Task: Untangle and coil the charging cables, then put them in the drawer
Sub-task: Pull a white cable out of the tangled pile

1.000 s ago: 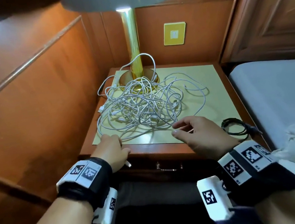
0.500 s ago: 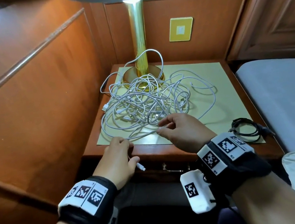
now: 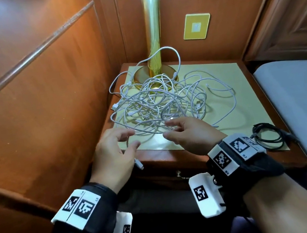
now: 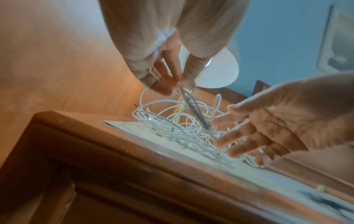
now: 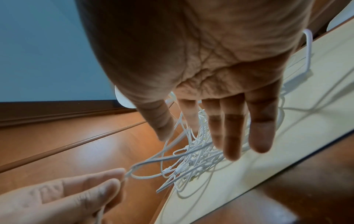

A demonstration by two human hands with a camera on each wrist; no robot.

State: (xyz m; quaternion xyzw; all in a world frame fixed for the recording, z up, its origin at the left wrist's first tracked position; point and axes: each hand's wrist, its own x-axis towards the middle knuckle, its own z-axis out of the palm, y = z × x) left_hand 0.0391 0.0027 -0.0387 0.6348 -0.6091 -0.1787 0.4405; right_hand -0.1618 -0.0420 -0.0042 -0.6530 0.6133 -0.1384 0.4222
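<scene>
Both hands flank the white cable tangle [image 3: 158, 103] (left [image 3: 114, 153] pinching a strand, right [image 3: 190, 132] spread).

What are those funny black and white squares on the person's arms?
Each wrist wears a wide black band, the left wrist band and the right wrist band, with white panels printed in blocky black-and-white square codes. Under each hangs a small white box bearing another code, like the one on the right. Forearms are bare, no sleeves.

Lamp [image 3: 154, 34]; wall plate [image 3: 196, 26]; bed [image 3: 303, 95]
</scene>
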